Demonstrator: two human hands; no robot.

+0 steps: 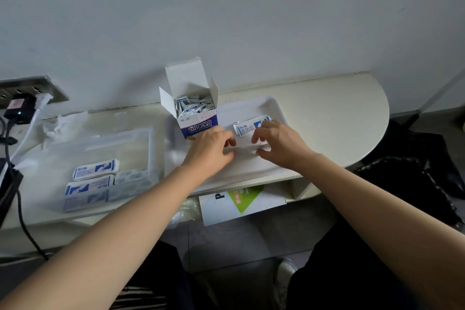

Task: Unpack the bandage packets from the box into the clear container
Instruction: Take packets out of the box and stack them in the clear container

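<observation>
Judging by appearance, the bandage packets (pixel 247 128) are light, thin and slippery; edges should be pinched. They lie on the tray (pixel 270 106) beside the box (pixel 200 124). Left hand (pixel 211 146) and right hand (pixel 279 143) are curled nearby; grip cannot be told.

Matt cardboard box (pixel 198 126), glossy paper packets (pixel 95 170), clear smooth plastic container (pixel 141 138), white plastic tray (pixel 270 106).
</observation>
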